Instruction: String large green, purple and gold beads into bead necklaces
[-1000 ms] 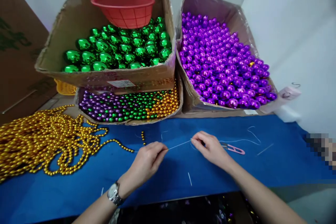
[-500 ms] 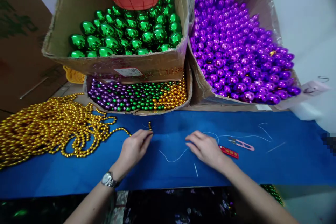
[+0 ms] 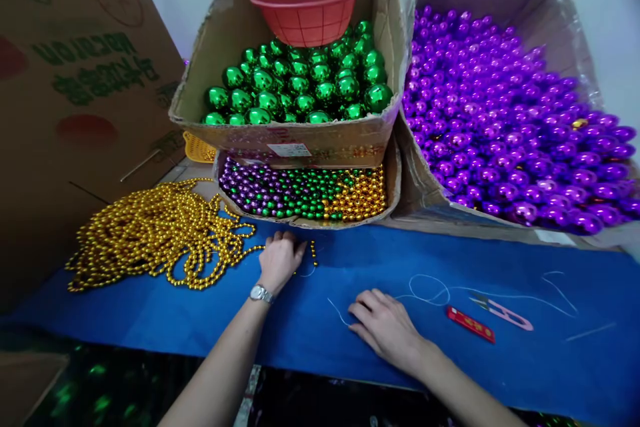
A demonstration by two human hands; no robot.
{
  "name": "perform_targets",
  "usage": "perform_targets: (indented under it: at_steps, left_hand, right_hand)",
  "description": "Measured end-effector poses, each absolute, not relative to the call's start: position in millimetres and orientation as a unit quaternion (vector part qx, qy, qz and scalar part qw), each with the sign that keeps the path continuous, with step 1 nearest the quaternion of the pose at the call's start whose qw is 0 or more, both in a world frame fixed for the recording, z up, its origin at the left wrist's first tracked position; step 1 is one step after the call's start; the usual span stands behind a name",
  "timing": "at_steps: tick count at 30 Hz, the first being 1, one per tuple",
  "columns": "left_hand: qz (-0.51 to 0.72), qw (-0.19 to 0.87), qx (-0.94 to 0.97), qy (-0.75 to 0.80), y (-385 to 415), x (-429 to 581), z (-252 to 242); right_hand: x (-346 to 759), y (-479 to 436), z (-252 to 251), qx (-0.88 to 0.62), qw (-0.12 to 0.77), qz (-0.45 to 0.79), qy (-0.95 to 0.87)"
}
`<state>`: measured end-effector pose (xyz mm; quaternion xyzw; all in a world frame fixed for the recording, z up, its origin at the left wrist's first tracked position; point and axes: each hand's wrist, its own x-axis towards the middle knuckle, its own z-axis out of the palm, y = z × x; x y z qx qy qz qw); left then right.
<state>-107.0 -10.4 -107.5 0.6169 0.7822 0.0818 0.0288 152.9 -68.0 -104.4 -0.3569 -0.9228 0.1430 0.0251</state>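
Resting the left hand (image 3: 279, 257) by the gold bead strand (image 3: 249, 252), covering the strand's end, with fingertips hidden, so not really being able to tell pinched from loose there. Hanging the right hand (image 3: 383, 327) lower down, over the blue cloth (image 3: 300, 340), with fingers loosely bent and showing a bit of gap between thumb and forefinger, but not being sure about any grip on the thread end (image 3: 337, 311) poking out by the thumb tip. Looking, at a guess, like the step of getting hold of the strand's end with the thread lying handy. Probably calling next for a fine fingertip pinch on those beads, plus minding the thread to avoid tangles, lol. Having a short gold bead string (image 3: 313, 253) just right of the left hand and the gold bead pile (image 3: 160, 233) heaped off left. Going farther right, finding a loop of thread (image 3: 424, 274), a small red item (image 3: 471, 325) and pink-handled snips (image 3: 510, 315). Finishing at the back with a box of mixed beads (image 3: 310, 222), a box of green balls (image 3: 340, 143) above, and a box of purple balls (image 3: 415, 190).
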Motion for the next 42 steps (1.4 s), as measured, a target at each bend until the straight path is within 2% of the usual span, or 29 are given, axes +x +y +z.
perform_targets:
  at_steps: [7, 18, 21, 27, 32, 37, 42]
  left_hand:
    - [0.123, 0.060, 0.607, 0.783, -5.0, -96.5, -114.6]
    - [0.337, 0.169, 0.605, 0.701, -31.5, -94.3, -77.2]
    - [0.330, 0.154, 0.600, 0.712, -36.4, -97.6, -72.0]
    - [0.229, 0.042, 0.575, 0.784, -25.5, -103.3, -86.2]
    - [0.183, 0.023, 0.571, 0.800, -10.2, -92.1, -101.8]
    - [0.210, 0.033, 0.572, 0.792, -6.5, -89.8, -101.5]
    - [0.295, 0.100, 0.597, 0.740, -25.9, -88.7, -66.6]
  right_hand:
    - [151.2, -68.4, -106.5, -0.369, 0.014, 0.144, -0.918]
    - [161.2, -63.5, -103.3, -0.381, 0.015, 0.148, -0.913]
    - [166.7, -58.4, -101.5, -0.388, 0.021, 0.145, -0.910]
    - [162.4, -58.8, -103.4, -0.401, 0.029, 0.114, -0.908]
    - [158.1, -61.3, -105.0, -0.407, 0.023, 0.090, -0.909]
    - [161.4, -59.5, -109.7, -0.431, 0.031, 0.069, -0.899]
    - [176.7, -51.1, -98.8, -0.477, 0.097, 0.077, -0.870]
